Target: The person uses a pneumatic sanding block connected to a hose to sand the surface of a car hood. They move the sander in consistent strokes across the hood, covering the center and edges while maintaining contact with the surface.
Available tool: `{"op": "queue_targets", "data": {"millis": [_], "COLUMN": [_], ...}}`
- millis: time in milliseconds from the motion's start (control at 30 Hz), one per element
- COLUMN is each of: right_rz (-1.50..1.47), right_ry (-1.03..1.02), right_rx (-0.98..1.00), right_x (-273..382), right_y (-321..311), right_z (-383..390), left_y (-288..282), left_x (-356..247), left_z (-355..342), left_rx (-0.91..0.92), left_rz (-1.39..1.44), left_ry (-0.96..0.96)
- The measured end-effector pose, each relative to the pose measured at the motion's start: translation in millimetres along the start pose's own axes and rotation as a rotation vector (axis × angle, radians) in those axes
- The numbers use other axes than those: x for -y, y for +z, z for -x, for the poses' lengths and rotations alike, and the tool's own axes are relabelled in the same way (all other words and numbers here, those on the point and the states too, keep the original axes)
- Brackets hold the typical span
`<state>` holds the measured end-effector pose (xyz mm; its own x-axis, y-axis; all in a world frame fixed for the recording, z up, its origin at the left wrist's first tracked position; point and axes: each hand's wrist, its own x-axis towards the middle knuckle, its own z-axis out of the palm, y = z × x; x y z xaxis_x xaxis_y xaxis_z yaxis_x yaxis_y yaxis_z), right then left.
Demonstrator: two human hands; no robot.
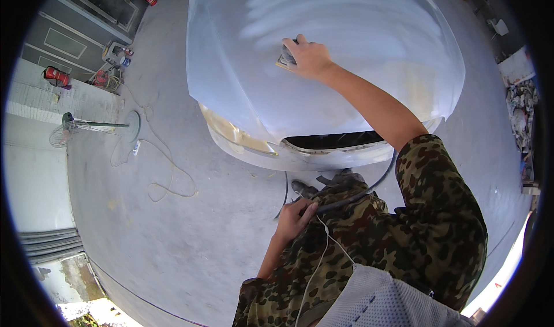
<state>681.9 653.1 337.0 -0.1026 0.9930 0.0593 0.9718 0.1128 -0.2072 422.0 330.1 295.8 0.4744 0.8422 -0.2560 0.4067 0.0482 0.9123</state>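
Observation:
My right hand (311, 58) is closed over a dark sanding block (285, 57) with a yellowish edge along its base. It rests on the pale grey car hood (248, 90), which carries whitish curved smears beyond the block. Down by my waist, my left hand (295, 218) is closed around a thick black hose (363, 197). From there the hose curves up to the right toward the car's front bumper (254, 158). My right palm hides much of the block, and the hose's far end is out of sight.
A green fan (134, 126) lies on the floor at left, with a pale cord (173, 191) looping toward me. Red fire extinguishers (56, 76) stand along the left side. Crumpled material (521, 113) is heaped at far right. A light mesh cloth (375, 298) hangs close below me.

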Motion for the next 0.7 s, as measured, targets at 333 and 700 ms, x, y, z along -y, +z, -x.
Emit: {"op": "queue_targets", "data": {"millis": [333, 700], "right_rz": [0.025, 0.054], "right_ry": [0.354, 0.555], "right_rx": [-0.106, -0.103], "right_x": [-144, -210], "right_y": [0, -4], "right_z": [49, 89], "left_y": [4, 9], "left_x": [16, 22], "left_z": [-20, -44], "left_rx": [0.089, 0.208], "left_rz": [-0.063, -0.056], "left_ry": [0.016, 0.054]}}
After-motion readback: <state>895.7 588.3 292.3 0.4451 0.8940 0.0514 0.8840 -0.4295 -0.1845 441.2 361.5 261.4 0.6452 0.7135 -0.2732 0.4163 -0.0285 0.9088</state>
